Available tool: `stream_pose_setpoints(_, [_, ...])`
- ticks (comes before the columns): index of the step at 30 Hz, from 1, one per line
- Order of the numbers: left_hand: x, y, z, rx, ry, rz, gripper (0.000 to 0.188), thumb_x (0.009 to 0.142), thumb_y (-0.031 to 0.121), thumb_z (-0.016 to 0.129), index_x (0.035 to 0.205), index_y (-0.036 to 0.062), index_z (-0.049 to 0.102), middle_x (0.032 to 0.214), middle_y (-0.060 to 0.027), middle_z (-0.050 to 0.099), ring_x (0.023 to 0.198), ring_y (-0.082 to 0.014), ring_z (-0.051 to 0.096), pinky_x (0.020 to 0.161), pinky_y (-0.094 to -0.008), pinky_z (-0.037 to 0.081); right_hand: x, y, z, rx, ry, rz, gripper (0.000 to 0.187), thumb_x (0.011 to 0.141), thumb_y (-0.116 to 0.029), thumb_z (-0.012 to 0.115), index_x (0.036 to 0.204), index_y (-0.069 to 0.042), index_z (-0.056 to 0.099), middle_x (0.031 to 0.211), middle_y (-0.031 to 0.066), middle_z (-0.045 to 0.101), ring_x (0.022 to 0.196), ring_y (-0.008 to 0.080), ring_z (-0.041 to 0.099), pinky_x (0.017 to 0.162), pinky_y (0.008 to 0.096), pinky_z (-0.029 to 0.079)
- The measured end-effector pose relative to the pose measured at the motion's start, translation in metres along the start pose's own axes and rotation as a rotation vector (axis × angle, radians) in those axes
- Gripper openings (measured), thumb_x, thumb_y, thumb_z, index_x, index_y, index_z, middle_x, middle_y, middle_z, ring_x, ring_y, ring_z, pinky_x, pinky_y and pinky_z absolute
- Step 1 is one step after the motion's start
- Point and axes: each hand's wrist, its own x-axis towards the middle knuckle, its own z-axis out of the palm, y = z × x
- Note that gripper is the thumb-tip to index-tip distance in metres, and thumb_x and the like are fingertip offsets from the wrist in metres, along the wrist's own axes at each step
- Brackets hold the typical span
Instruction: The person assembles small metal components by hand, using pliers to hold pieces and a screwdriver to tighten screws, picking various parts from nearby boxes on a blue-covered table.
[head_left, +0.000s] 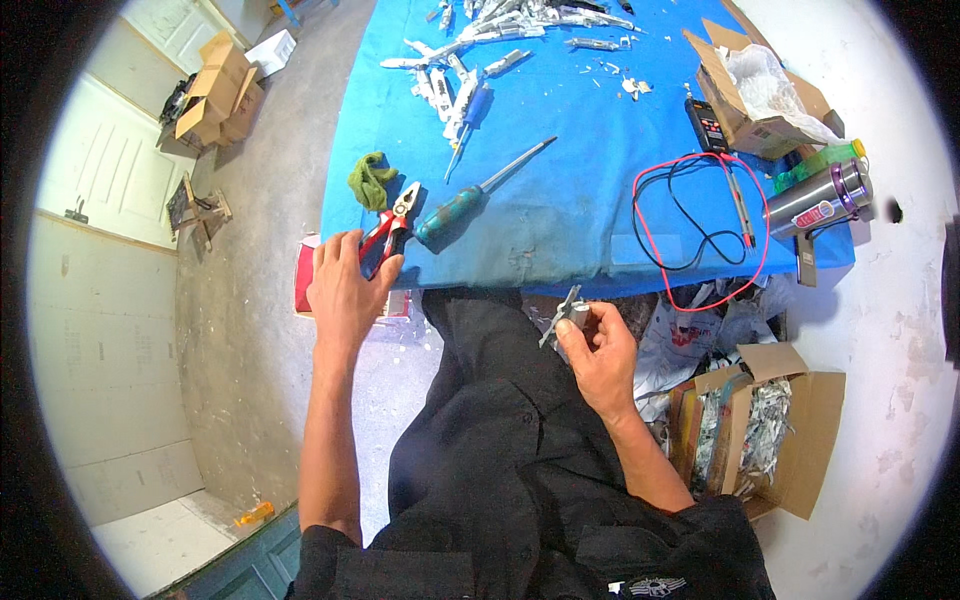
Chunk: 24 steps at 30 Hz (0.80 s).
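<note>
At the table's near left edge, my left hand (343, 285) is on the red handles of a pair of pliers (402, 203), thumb on one side and fingers on the other. The pliers' jaws point away from me. Beside them lies a screwdriver (450, 217) with a teal handle, its shaft slanting to the far right. A crumpled green cloth (371, 181) touches the area just beyond the pliers. Over my lap, in front of the table edge, my right hand (602, 355) pinches a small grey-and-white part (567, 315) between thumb and fingers.
Many similar grey-white parts (460, 90) are heaped at the far side of the blue-covered table (560, 200), with a blue screwdriver (472, 115) among them. At right are a meter (706, 125) with looped leads, a steel flask (820, 200) and a carton (745, 120). Another carton (815, 430) stands below.
</note>
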Motion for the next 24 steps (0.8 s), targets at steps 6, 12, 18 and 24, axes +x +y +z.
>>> stream_pose_setpoints(6, [0.014, -0.014, -0.002, -0.075, -0.119, -0.013, 0.058, 0.087, 0.044, 0.083, 0.121, -0.0021, 0.073, 0.109, -0.0215, 0.071, 0.099, -0.0363, 0.071, 0.085, -0.0481, 0.057, -0.002, 0.007, 0.0, 0.078, -0.064, 0.055, 0.027, 0.102, -0.015, 0.076, 0.119, 0.001, 0.062, 0.098, 0.0021, 0.07, 0.08, 0.005, 0.062, 0.067, 0.0221, 0.051])
stream_pose_setpoints(12, [-0.001, -0.039, -0.006, -0.773, -0.384, -0.462, 0.06, 0.087, 0.046, 0.081, 0.116, -0.0054, 0.074, 0.102, -0.0203, 0.075, 0.078, -0.0248, 0.073, 0.069, -0.0373, 0.057, -0.002, 0.006, -0.003, 0.065, -0.072, 0.076, 0.03, 0.102, -0.019, 0.076, 0.12, 0.001, 0.062, 0.096, 0.002, 0.069, 0.078, 0.005, 0.062, 0.064, 0.0228, 0.051])
stream_pose_setpoints(18, [-0.097, 0.01, -0.033, -1.615, -0.452, -0.469, 0.084, 0.095, 0.059, 0.068, 0.136, -0.0127, 0.055, 0.11, -0.0236, 0.075, 0.068, -0.0196, 0.074, 0.039, -0.0234, 0.05, -0.002, 0.006, 0.009, 0.088, -0.069, 0.089, 0.028, 0.098, -0.016, 0.08, 0.116, 0.001, 0.066, 0.103, 0.0058, 0.074, 0.092, 0.0112, 0.069, 0.08, 0.0297, 0.057])
stream_pose_setpoints(24, [-0.143, 0.062, -0.021, -1.71, -0.749, -0.577, 0.081, 0.099, 0.06, 0.06, 0.148, -0.0047, 0.052, 0.118, -0.0196, 0.075, 0.078, -0.0201, 0.074, 0.04, -0.0242, 0.045, -0.004, -0.002, 0.019, 0.059, -0.097, 0.038, 0.026, 0.098, -0.015, 0.079, 0.114, 0.0, 0.066, 0.098, 0.0045, 0.072, 0.081, 0.0099, 0.067, 0.071, 0.0286, 0.056])
